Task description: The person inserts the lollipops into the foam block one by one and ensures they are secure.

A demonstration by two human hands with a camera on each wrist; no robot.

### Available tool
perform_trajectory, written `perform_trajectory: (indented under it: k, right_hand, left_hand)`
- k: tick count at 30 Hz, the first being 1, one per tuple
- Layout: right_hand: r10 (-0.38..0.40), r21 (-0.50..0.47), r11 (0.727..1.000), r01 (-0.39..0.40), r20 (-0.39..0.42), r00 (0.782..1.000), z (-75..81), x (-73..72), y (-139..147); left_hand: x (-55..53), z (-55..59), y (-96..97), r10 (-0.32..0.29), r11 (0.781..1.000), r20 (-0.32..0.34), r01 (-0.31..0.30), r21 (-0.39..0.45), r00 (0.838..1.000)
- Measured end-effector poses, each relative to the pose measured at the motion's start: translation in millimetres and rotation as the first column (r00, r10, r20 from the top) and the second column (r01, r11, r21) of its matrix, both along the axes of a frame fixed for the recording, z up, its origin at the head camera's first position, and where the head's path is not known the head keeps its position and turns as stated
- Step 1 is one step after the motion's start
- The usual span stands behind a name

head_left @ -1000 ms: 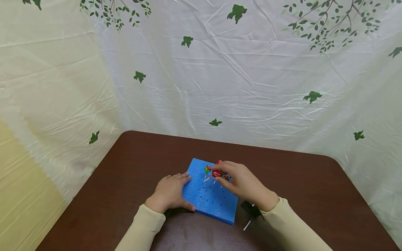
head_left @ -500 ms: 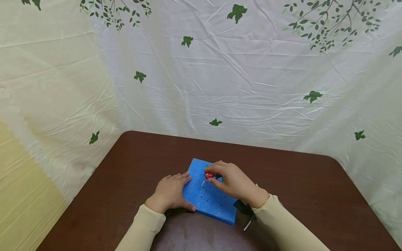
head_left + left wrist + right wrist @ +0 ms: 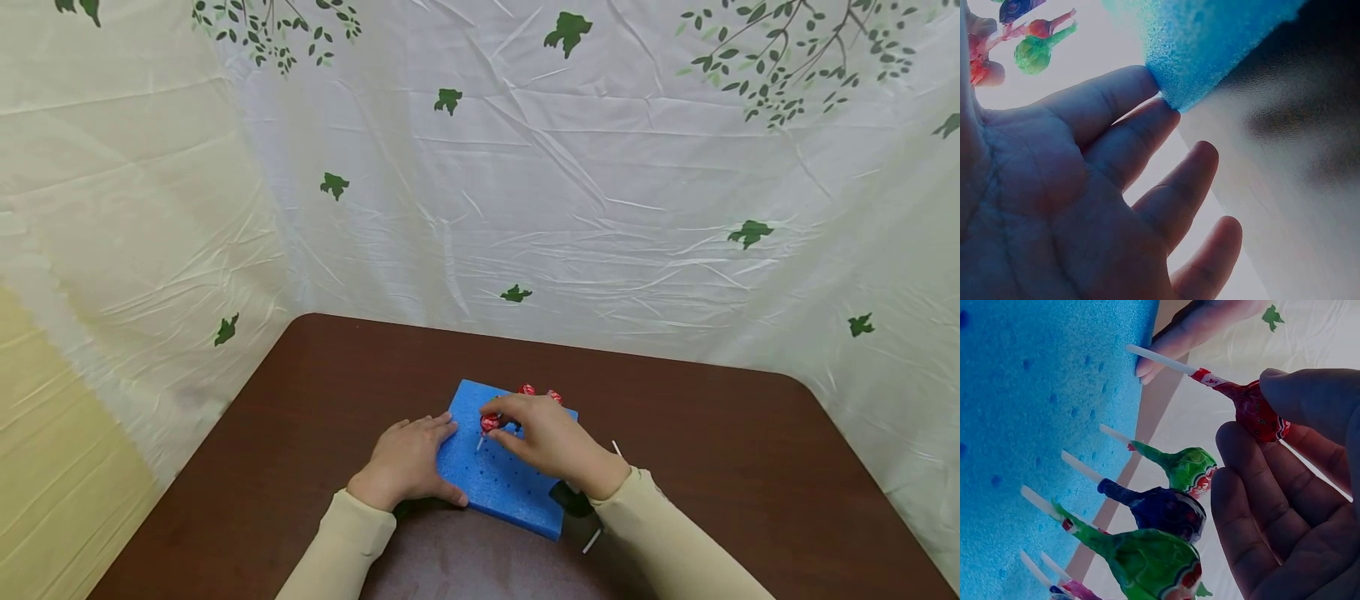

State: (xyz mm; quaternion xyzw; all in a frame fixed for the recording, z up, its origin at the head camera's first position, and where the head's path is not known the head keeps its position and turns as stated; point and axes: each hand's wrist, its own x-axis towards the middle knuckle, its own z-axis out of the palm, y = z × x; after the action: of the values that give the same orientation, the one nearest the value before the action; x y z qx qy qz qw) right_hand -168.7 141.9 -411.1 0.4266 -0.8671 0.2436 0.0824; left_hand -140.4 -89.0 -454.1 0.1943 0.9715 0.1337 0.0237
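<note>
Leftward and nearer went the right hand [image 3: 555,437], its fingers pinching a red lollipop [image 3: 489,423], so its stick [image 3: 1160,360] came over the blue board [image 3: 498,492]; whether it was in didn't show. The left hand [image 3: 405,460], fingers apart, touched the board's left side.

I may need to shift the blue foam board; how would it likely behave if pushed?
The blue foam board is probably light for its size, given its porous texture. Being wide and flat on the table, it would likely slide rather than tip. The lollipops standing in it might wobble, their bulky heads perched on thin sticks.
</note>
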Motion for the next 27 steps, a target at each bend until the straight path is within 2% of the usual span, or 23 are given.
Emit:
perform_trajectory:
  k: [20,27]
  right_hand:
    - [0.011,0.024,1.0,-0.01,-0.039,0.999,-3.0,-1.6,-3.4]
    - [0.009,0.049,0.999,-0.006,-0.064,0.998,-4.5,-0.5,-5.8]
  left_hand:
    - [0.1,2.2,0.5,0.003,1.0,-0.007,-0.003,0.002,1.0]
    - [-1.1,-0.7,0.4,0.002,1.0,-0.007,-0.002,-0.008,1.0]
